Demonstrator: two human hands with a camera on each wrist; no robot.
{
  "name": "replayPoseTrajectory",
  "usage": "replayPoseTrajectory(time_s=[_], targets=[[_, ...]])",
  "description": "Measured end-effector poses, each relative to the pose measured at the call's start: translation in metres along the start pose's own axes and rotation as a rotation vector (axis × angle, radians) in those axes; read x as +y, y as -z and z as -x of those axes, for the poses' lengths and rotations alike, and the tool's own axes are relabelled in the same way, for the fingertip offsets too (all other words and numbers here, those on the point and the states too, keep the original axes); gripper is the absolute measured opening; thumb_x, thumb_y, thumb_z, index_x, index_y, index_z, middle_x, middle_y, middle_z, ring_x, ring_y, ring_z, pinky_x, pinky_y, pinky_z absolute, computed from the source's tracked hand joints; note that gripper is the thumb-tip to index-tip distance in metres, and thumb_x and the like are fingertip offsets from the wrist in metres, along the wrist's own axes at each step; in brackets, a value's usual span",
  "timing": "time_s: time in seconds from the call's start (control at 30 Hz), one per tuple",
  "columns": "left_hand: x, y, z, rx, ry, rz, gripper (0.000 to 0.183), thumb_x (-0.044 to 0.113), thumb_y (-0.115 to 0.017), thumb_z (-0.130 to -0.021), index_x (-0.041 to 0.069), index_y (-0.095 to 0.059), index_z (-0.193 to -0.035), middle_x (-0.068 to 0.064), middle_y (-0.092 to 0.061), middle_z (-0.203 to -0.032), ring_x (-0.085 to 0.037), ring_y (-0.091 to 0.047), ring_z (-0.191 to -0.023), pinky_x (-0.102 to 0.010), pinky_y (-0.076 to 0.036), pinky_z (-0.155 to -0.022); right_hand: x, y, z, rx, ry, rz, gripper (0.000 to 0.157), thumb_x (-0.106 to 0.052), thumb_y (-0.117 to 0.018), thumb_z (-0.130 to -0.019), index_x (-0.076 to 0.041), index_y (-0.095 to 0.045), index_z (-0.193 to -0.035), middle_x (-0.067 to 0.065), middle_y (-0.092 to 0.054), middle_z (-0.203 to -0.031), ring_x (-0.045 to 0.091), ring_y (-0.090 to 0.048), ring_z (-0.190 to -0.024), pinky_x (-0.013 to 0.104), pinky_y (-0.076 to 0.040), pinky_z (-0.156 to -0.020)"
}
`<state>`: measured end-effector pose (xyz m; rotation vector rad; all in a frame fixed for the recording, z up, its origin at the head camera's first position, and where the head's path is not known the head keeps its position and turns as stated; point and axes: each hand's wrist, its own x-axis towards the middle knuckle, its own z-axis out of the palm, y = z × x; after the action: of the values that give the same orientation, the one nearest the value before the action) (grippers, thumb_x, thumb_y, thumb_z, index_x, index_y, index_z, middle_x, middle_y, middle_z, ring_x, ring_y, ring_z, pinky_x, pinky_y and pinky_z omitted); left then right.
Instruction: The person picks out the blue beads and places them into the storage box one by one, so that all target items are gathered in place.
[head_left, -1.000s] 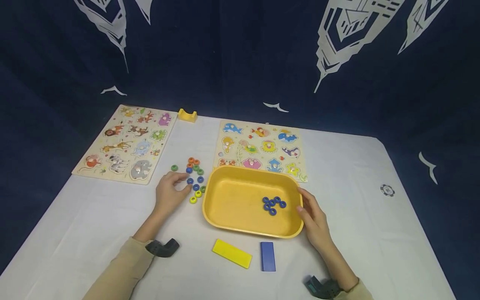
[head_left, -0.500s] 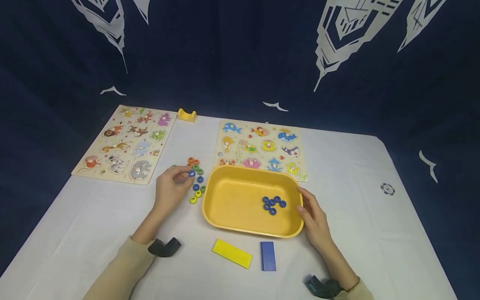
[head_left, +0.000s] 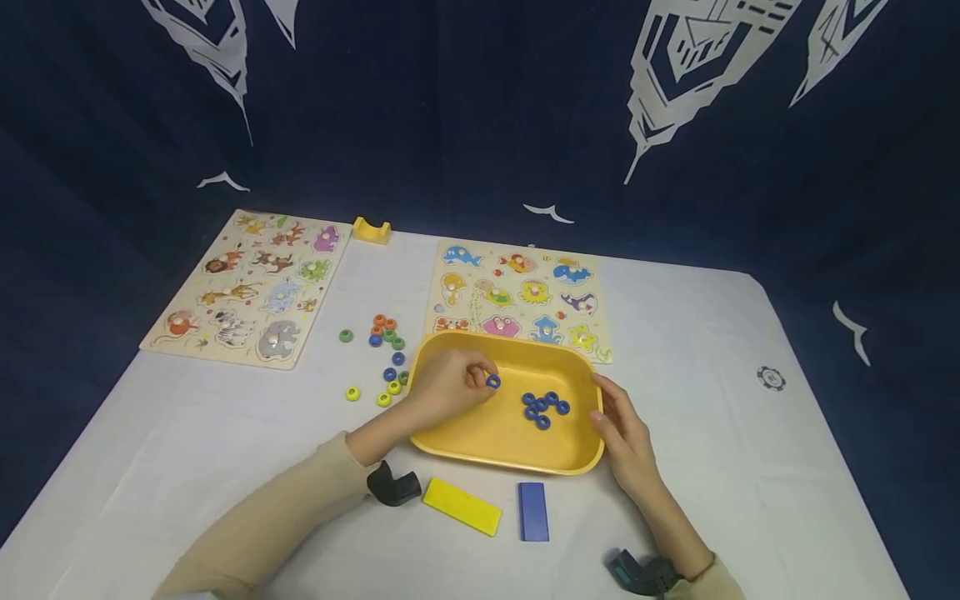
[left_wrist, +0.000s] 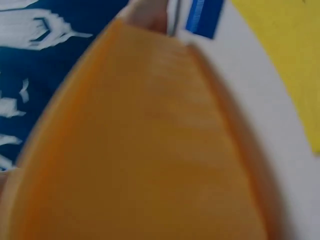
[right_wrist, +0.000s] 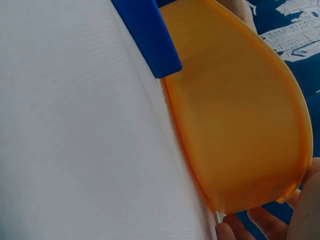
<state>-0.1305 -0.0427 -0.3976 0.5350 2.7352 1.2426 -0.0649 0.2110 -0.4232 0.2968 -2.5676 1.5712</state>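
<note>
In the head view my left hand (head_left: 452, 386) hangs over the left half of a yellow tray (head_left: 465, 437), pinching a blue bead (head_left: 492, 381) between thumb and finger. Several more blue beads (head_left: 542, 405) lie in a cluster on the tray's right side. My right hand (head_left: 628, 435) grips the tray's right end, thumb at the rim and fingers around the outer side. In the right wrist view, fingers (right_wrist: 267, 222) show at the tray's end. The left wrist view is blurred and filled mostly by the tray (left_wrist: 150, 125).
Loose orange (head_left: 380, 320), green, blue and yellow beads (head_left: 352, 393) lie left of the tray. Two animal puzzle boards (head_left: 273, 340) (head_left: 517, 292) are behind. A yellow block (head_left: 461, 506) and a blue block (head_left: 533, 512) lie in front; a round chip (head_left: 771, 378) is at right.
My left hand picked up a blue bead from the loose group and carried it right, over the tray. A yellow bead shows where the hand was. My right hand stays on the tray.
</note>
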Motion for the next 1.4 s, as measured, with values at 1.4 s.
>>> replayPoseTrajectory(time_s=[1.4], targets=[[-0.095,0.060,0.023,0.670,-0.009,-0.001,0.020,0.012,-0.069,-0.071,0.008,-0.067,-0.091,-0.003,-0.061,-0.094,-0.019,-0.048,-0.092,-0.035,-0.036,-0.081,-0.002,-0.001,-0.001,0.011,-0.006,0.024,0.045,-0.002,-0.046,-0.089,-0.009,-0.037,-0.132,0.010,-0.039,-0.137,0.028,-0.036,-0.125,0.009,-0.031,-0.093]])
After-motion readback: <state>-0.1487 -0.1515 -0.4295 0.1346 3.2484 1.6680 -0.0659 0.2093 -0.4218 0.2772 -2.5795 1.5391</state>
